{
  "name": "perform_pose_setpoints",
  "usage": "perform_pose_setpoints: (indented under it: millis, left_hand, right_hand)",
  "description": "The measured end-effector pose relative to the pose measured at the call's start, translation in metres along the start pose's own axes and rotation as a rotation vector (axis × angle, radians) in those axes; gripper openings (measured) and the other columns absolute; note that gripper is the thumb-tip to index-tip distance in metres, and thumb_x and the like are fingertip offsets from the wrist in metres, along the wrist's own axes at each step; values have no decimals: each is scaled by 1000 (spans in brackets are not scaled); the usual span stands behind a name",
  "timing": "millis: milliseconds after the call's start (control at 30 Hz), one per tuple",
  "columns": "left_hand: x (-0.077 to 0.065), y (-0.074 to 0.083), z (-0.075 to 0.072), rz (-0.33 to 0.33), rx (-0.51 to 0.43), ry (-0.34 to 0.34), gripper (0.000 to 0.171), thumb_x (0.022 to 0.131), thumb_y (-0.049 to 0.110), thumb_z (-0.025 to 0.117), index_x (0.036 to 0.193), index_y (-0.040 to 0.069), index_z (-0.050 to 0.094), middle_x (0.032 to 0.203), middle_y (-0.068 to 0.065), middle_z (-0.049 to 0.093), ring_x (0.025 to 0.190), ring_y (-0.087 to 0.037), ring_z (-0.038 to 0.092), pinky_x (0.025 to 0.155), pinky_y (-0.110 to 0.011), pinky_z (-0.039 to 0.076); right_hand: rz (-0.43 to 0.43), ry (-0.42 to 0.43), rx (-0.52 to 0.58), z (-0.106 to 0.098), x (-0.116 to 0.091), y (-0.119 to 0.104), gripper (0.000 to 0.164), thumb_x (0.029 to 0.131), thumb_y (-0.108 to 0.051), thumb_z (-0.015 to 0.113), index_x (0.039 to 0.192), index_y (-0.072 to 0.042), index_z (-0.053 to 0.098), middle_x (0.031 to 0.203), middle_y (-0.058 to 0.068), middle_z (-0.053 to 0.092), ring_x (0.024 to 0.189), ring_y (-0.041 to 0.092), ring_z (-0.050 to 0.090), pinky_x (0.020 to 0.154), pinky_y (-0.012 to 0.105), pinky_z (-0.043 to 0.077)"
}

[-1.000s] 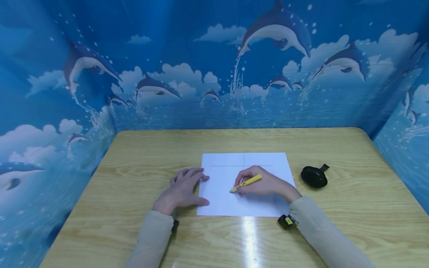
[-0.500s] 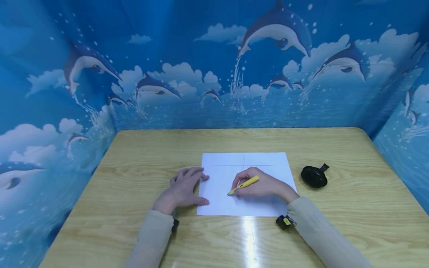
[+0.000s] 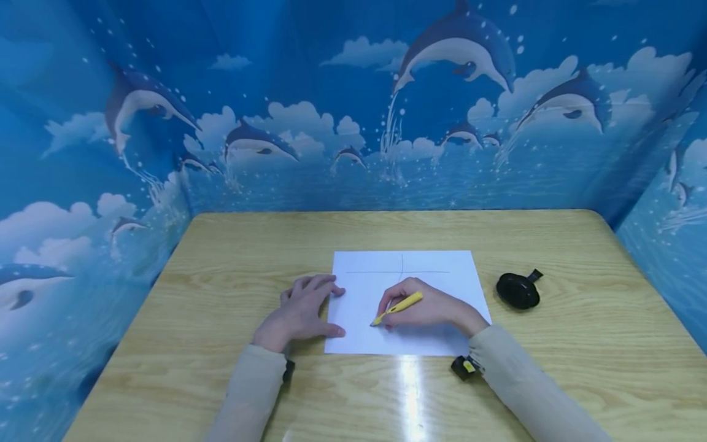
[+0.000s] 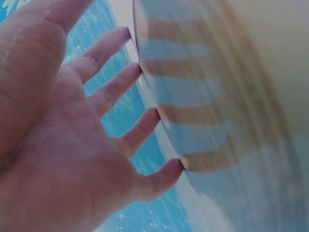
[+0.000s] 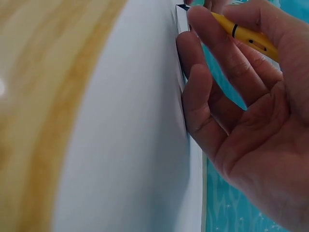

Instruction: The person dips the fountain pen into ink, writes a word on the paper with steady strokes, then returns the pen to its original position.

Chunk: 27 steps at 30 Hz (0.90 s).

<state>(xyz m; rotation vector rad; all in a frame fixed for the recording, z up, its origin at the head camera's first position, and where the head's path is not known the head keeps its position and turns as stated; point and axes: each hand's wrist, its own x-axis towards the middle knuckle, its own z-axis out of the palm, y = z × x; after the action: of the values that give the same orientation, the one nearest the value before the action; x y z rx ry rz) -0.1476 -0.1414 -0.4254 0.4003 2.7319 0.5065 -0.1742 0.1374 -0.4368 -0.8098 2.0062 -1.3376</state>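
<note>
Tbl [image 3: 237, 258]: L hand [image 3: 304, 312] on 1 sheet [image 3: 358, 304], R hand [image 3: 429, 308] w/ 1 pen [image 3: 400, 306].

Left hand [image 3: 301, 312] lay palm down, fingers [image 4: 139, 130] spread and lightly bent, thumb [image 3: 331, 331] well apart from them. Right hand [image 3: 425, 304] was in a pinch grip, remaining fingers bent. Left forearm [image 3: 248, 387] and right forearm [image 3: 536, 380] reached forward, angled inward.

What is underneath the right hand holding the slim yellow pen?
The white rectangular paper sheet lies beneath the right hand and the slim yellow pen; anything drawn under the hand is covered.
</note>
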Motion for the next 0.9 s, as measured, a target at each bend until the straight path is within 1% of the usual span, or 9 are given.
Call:
perform_pose_setpoints:
  millis: [300, 533, 667, 900]
  left_hand:
    - [1, 0, 0, 1, 3, -1, 74, 80, 50, 85, 144, 29, 56, 167, 1, 33, 153, -42, 23, 117, -73, 23]
    - [1, 0, -1, -4, 2, -3, 73, 79, 51, 85, 143, 30, 56, 167, 1, 33, 153, -41, 23, 117, -72, 24]
    - [1, 0, -1, -2, 5, -1, 73, 79, 51, 85, 143, 30, 57, 167, 1, 33, 153, -41, 23, 117, -72, 24]
    - [1, 0, -2, -8, -4, -5, 73, 79, 51, 85, 143, 30, 57, 167, 2, 33, 153, -41, 22, 118, -72, 23]
  right_hand:
    - [-27, -31, 3, 6, 3, -2, 11, 92, -8, 71, 101, -4, 76, 88, 12, 79, 61, 1, 57, 55, 14, 41]
    - [-33, -32, -36, 11, 6, -3, 10, 92, -11, 71, 100, -7, 76, 85, 5, 79, 58, -1, 53, 53, 14, 40]
    - [-34, -45, -30, 15, 7, -3, 10, 92, -12, 72, 100, -8, 77, 87, 7, 80, 59, 0, 54, 54, 14, 41]
    - [-37, -47, -44, 20, 8, -3, 9, 92, -15, 73, 99, -11, 77, 85, 7, 78, 56, -1, 47, 54, 14, 39]
